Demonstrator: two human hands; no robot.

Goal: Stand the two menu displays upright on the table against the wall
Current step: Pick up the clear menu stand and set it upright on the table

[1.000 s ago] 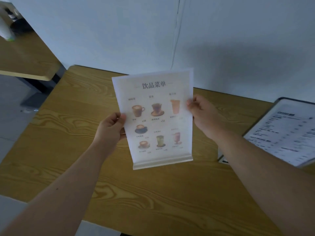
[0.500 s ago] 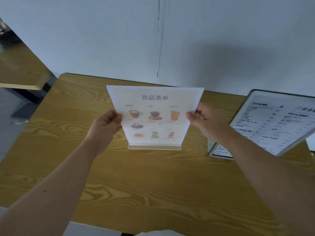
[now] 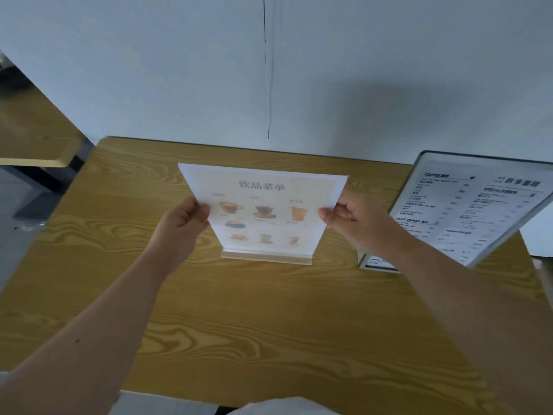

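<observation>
Head view: drinks menu (image 3: pixel 263 211) upright, base on table (image 3: pixel 269 310), left hand (image 3: pixel 179 226) and right hand (image 3: pixel 356 220) each pinching a side edge; second menu (image 3: pixel 466 211) stands at right.

One view only, from camera on my head. Looks forward and down over wooden table (image 3: pixel 269 319) toward white wall (image 3: pixel 179 70). Close range: my forearms enter from bottom corners, left hand (image 3: pixel 179 226) and right hand (image 3: pixel 356 220) mid-frame. Wide-angle bends edges. No second view to overlap.
</observation>
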